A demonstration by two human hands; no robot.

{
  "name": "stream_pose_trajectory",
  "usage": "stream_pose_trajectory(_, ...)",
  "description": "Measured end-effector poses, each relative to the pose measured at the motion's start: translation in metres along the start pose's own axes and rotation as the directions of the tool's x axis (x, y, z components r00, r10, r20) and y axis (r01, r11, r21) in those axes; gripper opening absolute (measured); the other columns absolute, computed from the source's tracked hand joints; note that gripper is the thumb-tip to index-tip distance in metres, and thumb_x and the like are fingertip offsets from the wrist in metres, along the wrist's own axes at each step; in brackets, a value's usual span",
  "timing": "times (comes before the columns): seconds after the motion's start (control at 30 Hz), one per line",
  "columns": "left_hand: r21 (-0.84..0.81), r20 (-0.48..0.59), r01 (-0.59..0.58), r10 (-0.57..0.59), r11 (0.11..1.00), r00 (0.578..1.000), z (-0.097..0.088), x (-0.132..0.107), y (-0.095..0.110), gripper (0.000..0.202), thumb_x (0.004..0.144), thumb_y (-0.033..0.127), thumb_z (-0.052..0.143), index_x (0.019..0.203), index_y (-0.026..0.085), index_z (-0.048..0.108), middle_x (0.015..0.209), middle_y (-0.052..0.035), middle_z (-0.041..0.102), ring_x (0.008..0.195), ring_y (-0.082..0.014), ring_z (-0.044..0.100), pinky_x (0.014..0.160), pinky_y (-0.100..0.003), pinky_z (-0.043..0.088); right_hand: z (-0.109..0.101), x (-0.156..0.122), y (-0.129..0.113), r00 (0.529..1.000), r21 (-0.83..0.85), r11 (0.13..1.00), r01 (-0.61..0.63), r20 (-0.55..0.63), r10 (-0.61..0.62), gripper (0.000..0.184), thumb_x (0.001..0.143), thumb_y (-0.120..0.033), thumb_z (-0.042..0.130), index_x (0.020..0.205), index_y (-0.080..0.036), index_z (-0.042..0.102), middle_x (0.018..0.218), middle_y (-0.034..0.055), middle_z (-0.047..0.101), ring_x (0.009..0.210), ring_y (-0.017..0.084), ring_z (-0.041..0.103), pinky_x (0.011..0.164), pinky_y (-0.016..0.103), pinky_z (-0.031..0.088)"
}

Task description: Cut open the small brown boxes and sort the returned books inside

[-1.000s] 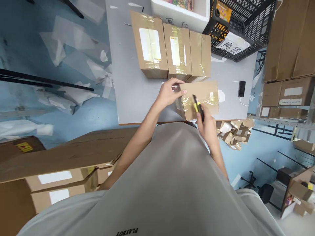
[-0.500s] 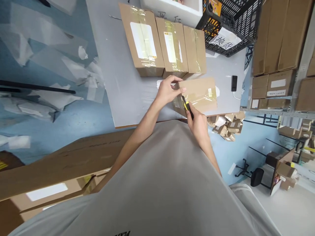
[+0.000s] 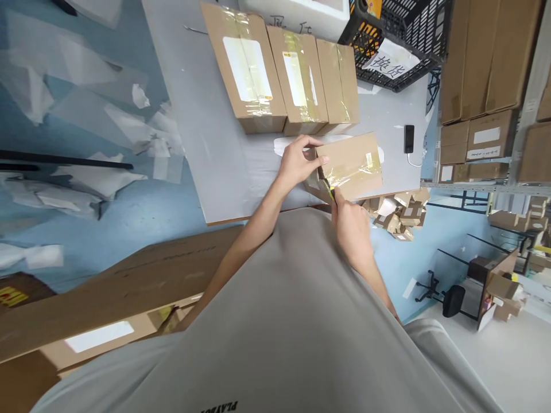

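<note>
A taped cardboard box [image 3: 350, 163] lies near the table's front edge, directly before me. My left hand [image 3: 299, 160] grips the upper corner of its left end, thumb on top and fingers around the edge. In my right hand [image 3: 350, 223] is a yellow and black utility knife [image 3: 332, 193], its front at the lower part of the box's left edge. My fingers cover most of the knife, and the blade is too small to make out. Clear tape runs along the side of the box closest to me.
Behind the box stand a row of taped cartons [image 3: 253, 74], a white foam box [image 3: 297, 17] and a black plastic crate [image 3: 400, 51]. A phone [image 3: 408, 139] with a cable lies at the right. Small boxes [image 3: 400, 215] are heaped below the table's right side. Shelves hold cartons [image 3: 486, 140].
My right hand has drawn the knife down along the box's left edge, toward me. My left hand keeps its hold on the corner, and the slit at that edge looks wider.
</note>
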State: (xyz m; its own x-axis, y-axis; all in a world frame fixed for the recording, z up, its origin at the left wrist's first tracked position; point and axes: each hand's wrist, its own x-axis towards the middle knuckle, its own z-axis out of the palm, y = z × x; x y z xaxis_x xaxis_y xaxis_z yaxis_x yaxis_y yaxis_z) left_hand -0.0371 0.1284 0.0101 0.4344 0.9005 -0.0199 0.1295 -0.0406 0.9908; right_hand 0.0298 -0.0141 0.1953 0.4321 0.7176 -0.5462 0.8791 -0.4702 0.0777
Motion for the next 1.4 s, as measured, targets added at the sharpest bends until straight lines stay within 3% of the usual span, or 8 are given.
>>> stream_pose_trajectory(0.2,0.032,-0.04,0.0,0.001,0.999,0.999,0.007,-0.002,0.0,0.037,0.09,0.039,0.083,0.123,0.025,0.077,0.126,-0.0068,0.078,0.119,-0.0279,0.074,0.101,-0.04,0.067,0.013,0.004,0.006,0.994,0.034,0.997,0.071,-0.086,-0.068,0.054,0.115,-0.02,0.044,0.168,-0.015,0.055,0.103,0.0215,0.085,0.097,0.035,0.083,0.092,0.043,0.061)
stream_pose_trajectory(0.57,0.025,-0.125,0.027,-0.024,0.999,0.992,0.013,-0.013,0.001,0.053,0.097,0.064,0.082,0.134,0.026,0.078,0.138,-0.0104,0.08,0.128,-0.0293,0.077,0.112,-0.045,0.065,0.022,-0.006,0.032,0.992,0.022,0.992,0.123,0.026,-0.124,0.047,0.116,-0.017,0.051,0.161,-0.021,0.065,0.098,0.0159,0.086,0.09,0.033,0.083,0.088,0.04,0.06)
stream_pose_trajectory(0.7,-0.012,-0.174,0.04,-0.042,0.999,0.984,0.022,-0.015,-0.005,0.064,0.1,0.075,0.075,0.145,0.029,0.074,0.15,-0.0116,0.077,0.14,-0.0311,0.073,0.118,-0.048,0.062,0.027,-0.002,0.077,0.962,0.2,0.96,0.196,-0.227,-0.149,0.047,0.117,-0.035,0.048,0.158,-0.024,0.067,0.104,0.0138,0.086,0.091,0.033,0.081,0.087,0.04,0.06)
stream_pose_trajectory(0.8,-0.008,-0.222,0.056,-0.056,0.998,0.973,0.029,-0.02,-0.011,0.072,0.101,0.08,0.071,0.153,0.031,0.071,0.159,-0.013,0.073,0.15,-0.033,0.068,0.124,-0.05,0.058,0.027,0.034,0.129,0.87,0.319,0.935,0.156,-0.493,0.024,0.049,0.116,-0.048,0.046,0.144,-0.018,0.074,0.12,0.0193,0.083,0.109,0.036,0.08,0.096,0.045,0.06)
stream_pose_trajectory(0.9,-0.016,-0.259,0.093,-0.094,0.996,0.961,0.031,-0.026,-0.012,0.074,0.1,0.083,0.07,0.153,0.032,0.072,0.158,-0.0125,0.074,0.153,-0.0334,0.067,0.128,-0.053,0.055,0.031,0.084,0.175,0.783,0.418,0.904,0.092,-0.592,0.193,0.048,0.114,-0.055,0.05,0.126,-0.017,0.077,0.116,0.0196,0.08,0.108,0.035,0.078,0.098,0.047,0.059)
stream_pose_trajectory(1.1,-0.025,-0.259,0.145,-0.146,0.989,0.955,0.013,-0.046,-0.002,0.074,0.099,0.087,0.067,0.144,0.029,0.079,0.154,-0.011,0.077,0.15,-0.0336,0.069,0.13,-0.054,0.055,0.049,0.132,0.203,0.934,0.714,0.694,0.09,-0.301,0.19,0.045,0.11,-0.06,0.057,0.114,-0.019,0.073,0.07,-0.0008,0.069,0.063,0.023,0.072,0.072,0.032,0.056)
stream_pose_trajectory(1.23,-0.008,-0.314,0.209,-0.201,0.978,0.928,0.013,-0.062,0.0,0.066,0.103,0.083,0.066,0.141,0.033,0.08,0.148,-0.0083,0.081,0.146,-0.0312,0.072,0.125,-0.053,0.06,0.06,0.132,0.198,0.958,0.809,0.575,0.121,-0.246,0.146,0.041,0.108,-0.058,0.059,0.114,-0.02,0.071,0.07,-0.0023,0.069,0.063,0.022,0.072,0.066,0.029,0.053)
stream_pose_trajectory(1.4,0.086,-0.523,0.267,-0.185,0.96,0.832,0.038,-0.052,-0.001,0.068,0.109,0.085,0.049,0.137,0.032,0.08,0.139,-0.0058,0.083,0.133,-0.0258,0.079,0.112,-0.042,0.068,0.071,0.129,0.199,0.953,0.791,0.587,0.171,-0.284,0.105,0.041,0.11,-0.059,0.056,0.116,-0.021,0.071,0.086,0.0043,0.078,0.079,0.025,0.076,0.076,0.033,0.057)
